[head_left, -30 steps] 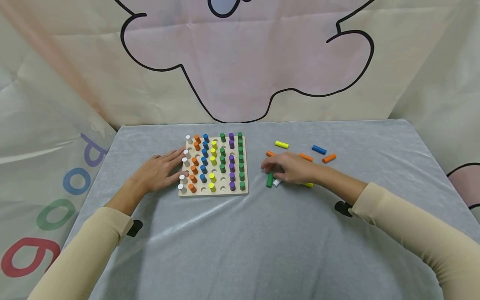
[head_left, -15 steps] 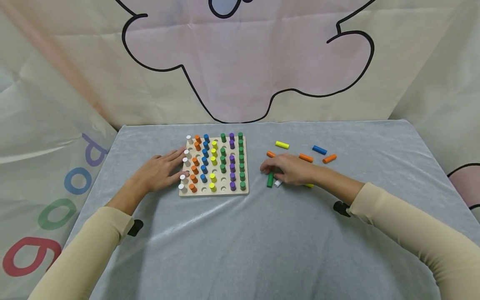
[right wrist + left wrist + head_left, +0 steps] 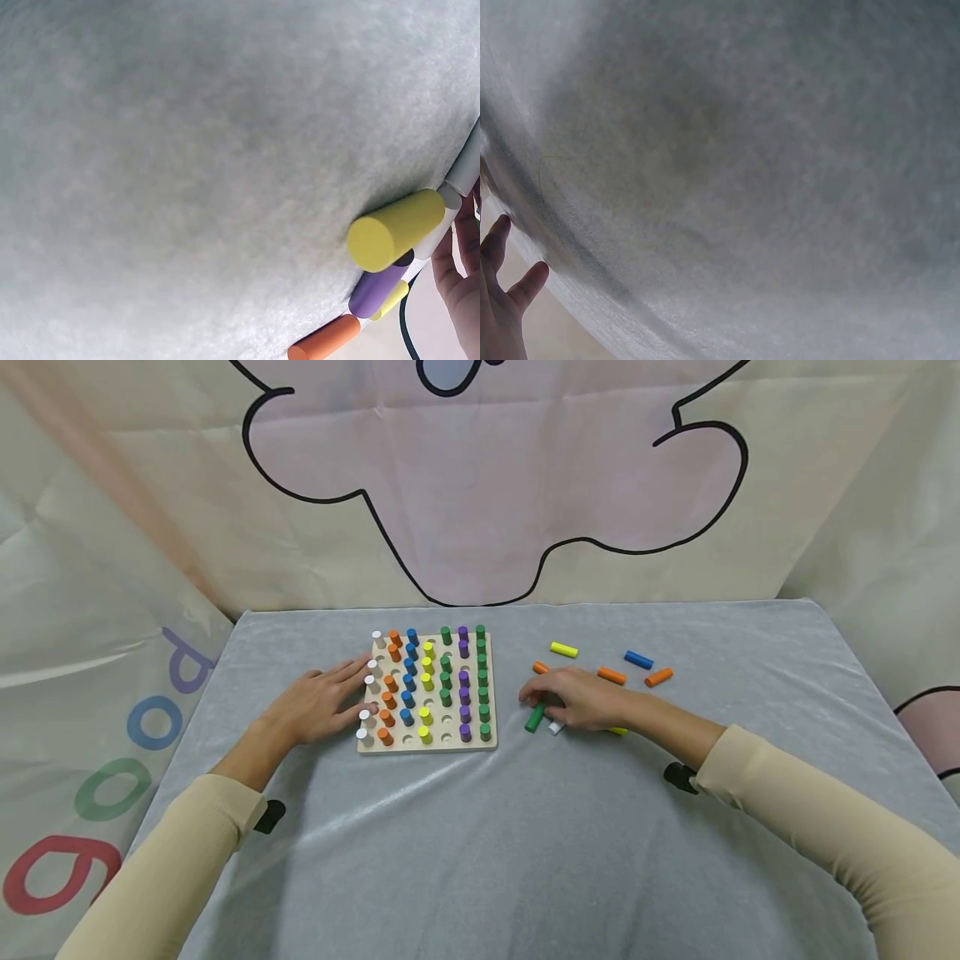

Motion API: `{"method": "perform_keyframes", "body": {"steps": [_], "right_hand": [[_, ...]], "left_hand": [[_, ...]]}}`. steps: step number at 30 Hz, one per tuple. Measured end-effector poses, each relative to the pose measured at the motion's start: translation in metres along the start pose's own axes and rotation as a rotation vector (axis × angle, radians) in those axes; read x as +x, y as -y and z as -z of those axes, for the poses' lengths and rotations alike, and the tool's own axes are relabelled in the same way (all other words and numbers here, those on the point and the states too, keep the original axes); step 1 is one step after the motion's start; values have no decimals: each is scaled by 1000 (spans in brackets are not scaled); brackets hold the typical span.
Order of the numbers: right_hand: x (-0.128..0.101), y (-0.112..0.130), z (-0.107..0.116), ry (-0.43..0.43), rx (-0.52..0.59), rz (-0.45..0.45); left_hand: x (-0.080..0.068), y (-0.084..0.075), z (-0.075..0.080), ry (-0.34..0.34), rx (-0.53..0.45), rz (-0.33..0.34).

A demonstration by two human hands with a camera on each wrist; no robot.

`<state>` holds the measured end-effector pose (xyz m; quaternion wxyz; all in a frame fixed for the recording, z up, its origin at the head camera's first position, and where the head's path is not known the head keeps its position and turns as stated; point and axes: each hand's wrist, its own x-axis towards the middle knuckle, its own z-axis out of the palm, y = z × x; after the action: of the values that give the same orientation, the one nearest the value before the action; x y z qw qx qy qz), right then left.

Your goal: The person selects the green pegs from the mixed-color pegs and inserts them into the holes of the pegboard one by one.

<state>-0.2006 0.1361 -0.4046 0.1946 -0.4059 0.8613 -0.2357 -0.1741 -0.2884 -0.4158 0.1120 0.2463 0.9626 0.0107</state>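
A wooden pegboard (image 3: 408,744) with columns of white, orange, blue, yellow, green and purple pegs lies on the grey cloth. My left hand (image 3: 318,703) rests against the board's left edge, fingers spread; in the left wrist view only some fingers (image 3: 526,286) show at the lower left. To the right of the board, my right hand (image 3: 581,697) pinches the upper end of a green peg (image 3: 534,718), which slants down to the left. Beside it, a white peg (image 3: 555,727) lies partly under the hand. In the right wrist view, a yellow peg (image 3: 396,229) and a purple peg (image 3: 379,289) lie near the fingers.
Loose pegs lie scattered around the right hand: yellow (image 3: 564,649), blue (image 3: 639,659), and orange ones (image 3: 658,677), (image 3: 612,676). A yellow peg end (image 3: 617,731) pokes out below the wrist. Behind the table (image 3: 480,852) hangs a printed cloth (image 3: 465,510).
The green peg has turned from nearly straight to slanting, its lower end swinging left. My right hand has shifted slightly left. My left hand stays put.
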Motion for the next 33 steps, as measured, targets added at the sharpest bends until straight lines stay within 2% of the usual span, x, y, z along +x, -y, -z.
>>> {"method": "perform_keyframes", "body": {"steps": [9,17,27,33], "right_hand": [[-2,1,3,-25,-9,4],[-1,5,17,-132,35,-11],[7,5,30,-206,25,21],[11,3,33,-309,63,39]], "left_hand": [[0,0,-1,4,-5,5],[0,0,0,6,-11,4],[0,0,-2,0,-16,2],[0,0,-2,-11,-8,-1]]}}
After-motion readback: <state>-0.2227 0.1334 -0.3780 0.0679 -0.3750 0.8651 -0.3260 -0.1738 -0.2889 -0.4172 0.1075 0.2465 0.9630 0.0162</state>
